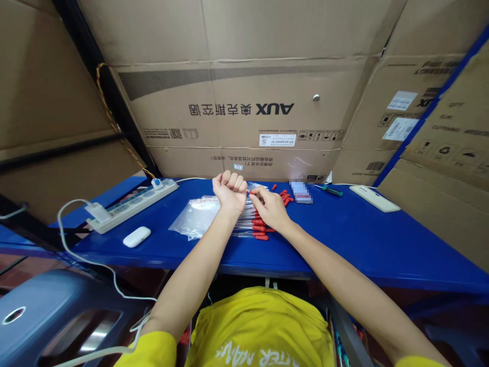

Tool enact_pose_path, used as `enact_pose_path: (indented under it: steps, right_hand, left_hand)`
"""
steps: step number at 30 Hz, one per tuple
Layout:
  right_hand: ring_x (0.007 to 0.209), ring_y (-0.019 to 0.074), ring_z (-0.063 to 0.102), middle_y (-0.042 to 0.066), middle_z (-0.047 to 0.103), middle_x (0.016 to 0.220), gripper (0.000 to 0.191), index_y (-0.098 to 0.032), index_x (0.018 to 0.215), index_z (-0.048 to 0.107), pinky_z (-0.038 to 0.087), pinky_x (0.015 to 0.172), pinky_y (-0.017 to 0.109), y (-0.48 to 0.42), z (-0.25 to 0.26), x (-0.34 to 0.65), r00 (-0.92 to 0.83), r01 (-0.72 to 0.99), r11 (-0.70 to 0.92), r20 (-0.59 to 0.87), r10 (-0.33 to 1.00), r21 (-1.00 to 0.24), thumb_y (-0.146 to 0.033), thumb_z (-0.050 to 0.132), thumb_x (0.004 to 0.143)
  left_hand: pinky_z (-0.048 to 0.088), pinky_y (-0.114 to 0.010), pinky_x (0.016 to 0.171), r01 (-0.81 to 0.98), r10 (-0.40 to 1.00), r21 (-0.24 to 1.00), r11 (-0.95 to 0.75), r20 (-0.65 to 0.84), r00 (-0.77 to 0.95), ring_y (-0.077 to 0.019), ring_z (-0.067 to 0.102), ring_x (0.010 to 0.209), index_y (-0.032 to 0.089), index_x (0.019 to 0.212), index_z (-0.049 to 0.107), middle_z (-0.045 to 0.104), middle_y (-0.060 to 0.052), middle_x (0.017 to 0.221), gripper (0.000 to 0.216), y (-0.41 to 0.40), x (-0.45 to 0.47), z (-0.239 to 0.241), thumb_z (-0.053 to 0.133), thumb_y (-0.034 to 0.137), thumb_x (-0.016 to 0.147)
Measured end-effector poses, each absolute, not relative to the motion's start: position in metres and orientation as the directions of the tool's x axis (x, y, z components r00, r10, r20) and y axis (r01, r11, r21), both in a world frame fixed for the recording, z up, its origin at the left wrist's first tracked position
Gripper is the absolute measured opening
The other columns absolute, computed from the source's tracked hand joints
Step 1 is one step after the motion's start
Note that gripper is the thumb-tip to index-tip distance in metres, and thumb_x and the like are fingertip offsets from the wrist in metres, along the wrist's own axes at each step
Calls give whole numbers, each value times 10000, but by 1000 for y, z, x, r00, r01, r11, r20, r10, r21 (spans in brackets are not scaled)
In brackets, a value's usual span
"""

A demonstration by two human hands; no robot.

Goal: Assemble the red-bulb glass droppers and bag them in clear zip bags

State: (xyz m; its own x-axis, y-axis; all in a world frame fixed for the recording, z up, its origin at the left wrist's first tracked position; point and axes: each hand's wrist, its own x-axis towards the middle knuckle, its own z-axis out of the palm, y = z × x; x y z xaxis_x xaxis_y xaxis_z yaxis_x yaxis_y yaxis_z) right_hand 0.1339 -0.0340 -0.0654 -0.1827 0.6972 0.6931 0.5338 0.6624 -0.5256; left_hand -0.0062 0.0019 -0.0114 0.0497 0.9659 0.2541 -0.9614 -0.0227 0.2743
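Along the near edge of the blue bench (344, 234), a heap of clear droppers with red bulbs (259, 228) lies between the two forearms, most of its bulbs to the right and its thin stems running left. Over the heap, the right hand (269, 206) has its grip closed at the thumb and forefinger, pinching one red bulb (251, 192). Just beside it, the left hand (230, 191) is raised with its fingers curled into the palm; whether this grip encloses a stem I cannot tell. The left forearm (208, 250) stands in the way, passing over the stems and the edge of the clear plastic bags (194, 216), while the right hand covers part of the bulbs.

Farther left are a white earbud case (136, 237) and a white power strip (133, 205), with a charger (98, 211) plugged into its near end and a pale cable (86, 260) drooping off the bench. Beyond the heap to the right come a phone (301, 192) with a blurred screen, a green-handled screwdriver (329, 190) and a flat white device (374, 199). Cardboard sheets (244, 41), one printed AUX, wall off the back. A blue-grey plastic stool (57, 306) stands at lower left.
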Motion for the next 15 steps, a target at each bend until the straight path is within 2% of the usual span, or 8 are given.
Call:
enact_pose_path:
  steps: [9, 15]
  right_hand:
    - [658, 185, 629, -4, 695, 750, 172, -228, 1002, 642, 392, 669, 300, -32, -68, 133, -177, 551, 656, 696, 696, -516, -351, 543, 1071]
    - [622, 173, 594, 4, 713, 791, 171, -214, 1074, 665, 413, 656, 296, -32, -64, 134, -219, 512, 667, 669, 711, -541, -376, 627, 1034]
  left_hand:
    - [143, -274, 428, -953, 968, 300, -32, 245, 45, -107, 86, 450, 229, 670, 113, 42, 73, 568, 451, 1, -5, -12, 298, 297, 1076]
    - [160, -266, 422, -964, 971, 260, -52, 237, 12, -104, 102, 447, 230, 688, 113, 79, 73, 556, 498, 5, -11, -12, 266, 437, 1115]
